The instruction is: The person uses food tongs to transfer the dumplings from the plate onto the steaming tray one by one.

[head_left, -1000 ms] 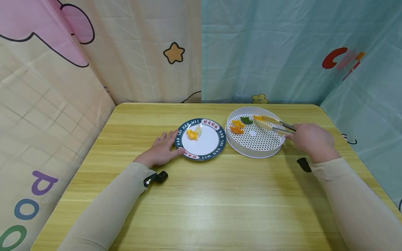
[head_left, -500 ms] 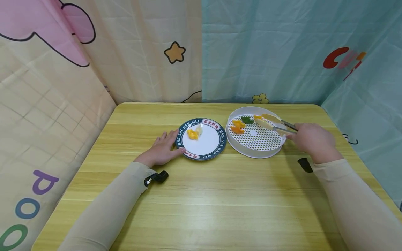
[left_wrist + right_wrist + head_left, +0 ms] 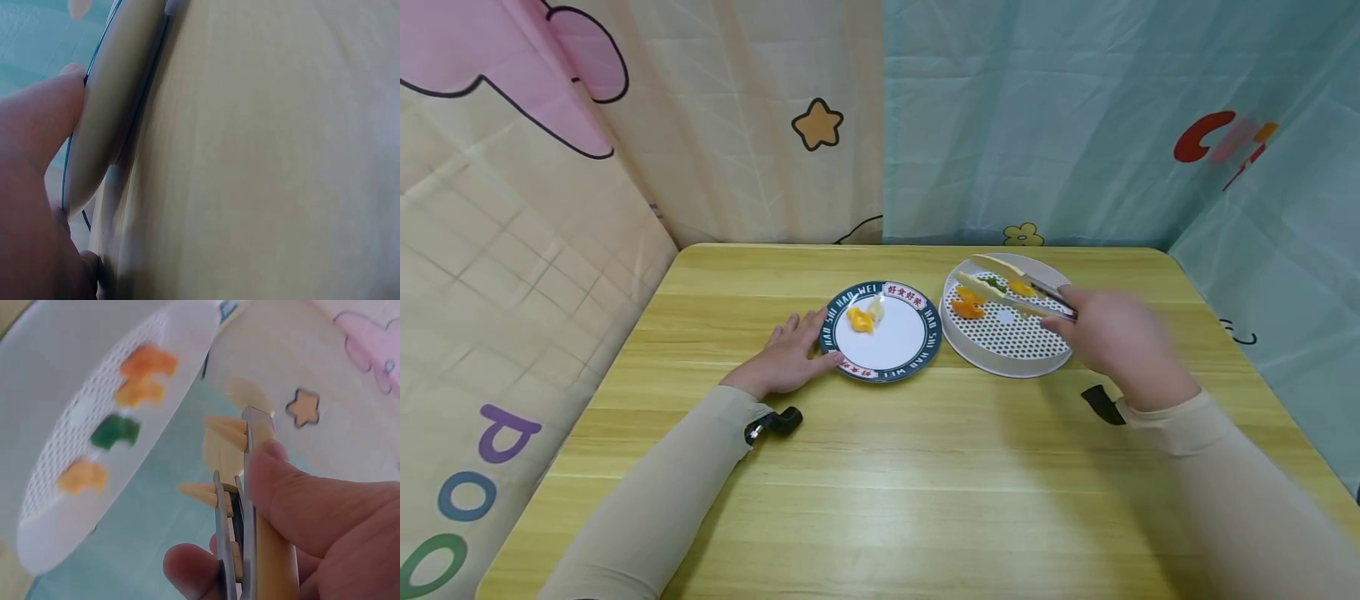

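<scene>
Our right hand (image 3: 1120,340) pinches the tongs (image 3: 998,296), tips apart, over the tray (image 3: 1000,362) near the table's (image 3: 887,492) far edge; our left hand (image 3: 784,358), fingers spread, touches the plate (image 3: 895,343). The tray's dumplings (image 3: 116,431) look light, soft and slippery, best held mid-body.

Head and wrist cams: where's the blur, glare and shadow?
Head: right hand smeared, likely motion blur; pale glare on the table, soft shadow beside the right sleeve. Left wrist: table grain soft and hazy. Right wrist: food pieces out of focus, tongs sharper.
</scene>
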{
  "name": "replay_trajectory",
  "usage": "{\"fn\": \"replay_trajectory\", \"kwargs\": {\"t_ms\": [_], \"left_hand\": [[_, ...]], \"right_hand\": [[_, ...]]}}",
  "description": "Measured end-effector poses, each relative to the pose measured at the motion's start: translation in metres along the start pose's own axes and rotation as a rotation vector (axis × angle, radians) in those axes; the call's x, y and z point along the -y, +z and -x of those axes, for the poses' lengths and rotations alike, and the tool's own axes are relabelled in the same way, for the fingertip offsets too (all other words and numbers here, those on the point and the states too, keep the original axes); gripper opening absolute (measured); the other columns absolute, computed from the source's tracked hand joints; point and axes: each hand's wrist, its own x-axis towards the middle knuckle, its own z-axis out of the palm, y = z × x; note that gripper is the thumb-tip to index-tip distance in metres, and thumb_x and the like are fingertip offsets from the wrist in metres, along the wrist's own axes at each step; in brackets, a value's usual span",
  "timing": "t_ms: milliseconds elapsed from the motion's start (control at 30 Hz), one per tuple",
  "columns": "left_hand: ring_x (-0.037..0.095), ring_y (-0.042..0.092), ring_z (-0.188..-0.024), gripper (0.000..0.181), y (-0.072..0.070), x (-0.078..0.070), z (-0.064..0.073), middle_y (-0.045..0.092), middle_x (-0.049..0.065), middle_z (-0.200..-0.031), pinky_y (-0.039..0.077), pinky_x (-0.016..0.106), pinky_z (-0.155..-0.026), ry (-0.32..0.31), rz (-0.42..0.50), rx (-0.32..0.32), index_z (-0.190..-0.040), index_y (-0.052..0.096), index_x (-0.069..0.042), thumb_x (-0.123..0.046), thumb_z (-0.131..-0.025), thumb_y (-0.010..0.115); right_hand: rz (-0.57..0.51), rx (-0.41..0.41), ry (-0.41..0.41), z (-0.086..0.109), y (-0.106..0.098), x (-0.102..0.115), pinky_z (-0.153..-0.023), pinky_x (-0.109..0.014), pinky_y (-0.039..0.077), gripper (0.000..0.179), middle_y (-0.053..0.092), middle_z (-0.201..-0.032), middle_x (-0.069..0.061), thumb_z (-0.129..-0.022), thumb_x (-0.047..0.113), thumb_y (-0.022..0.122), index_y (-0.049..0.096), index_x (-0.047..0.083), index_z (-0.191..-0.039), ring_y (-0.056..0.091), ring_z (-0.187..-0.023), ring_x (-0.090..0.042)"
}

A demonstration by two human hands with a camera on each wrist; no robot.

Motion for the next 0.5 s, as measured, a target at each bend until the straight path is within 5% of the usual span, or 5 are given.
{"fn": "replay_trajectory", "kwargs": {"t_ms": [267,500], "left_hand": [[0.044,-0.006,-0.164,0.1,0.0,0.0,0.0,0.004,0.012,-0.179,-0.003,0.062,-0.132,0.001,0.003,-0.002,-0.171,0.0,-0.022,-0.073,-0.1,0.048],[0.045,-0.005,-0.164,0.1,0.0,0.0,0.0,0.004,0.013,-0.179,-0.003,0.062,-0.132,0.008,0.007,-0.006,-0.171,0.0,-0.021,-0.071,-0.101,0.049]], "right_hand": [[0.018,-0.026,-0.14,0.002,0.016,0.055,-0.067,-0.043,0.053,0.058,0.076,-0.115,-0.018,-0.1,0.044,0.072,0.061,0.011,-0.146,0.067,-0.085,-0.029],[-0.006,-0.001,-0.192,-0.008,0.03,0.084,-0.067,-0.039,0.053,0.056,0.077,-0.108,-0.012,-0.099,0.043,0.073,0.064,0.012,-0.144,0.065,-0.083,-0.026]]}}
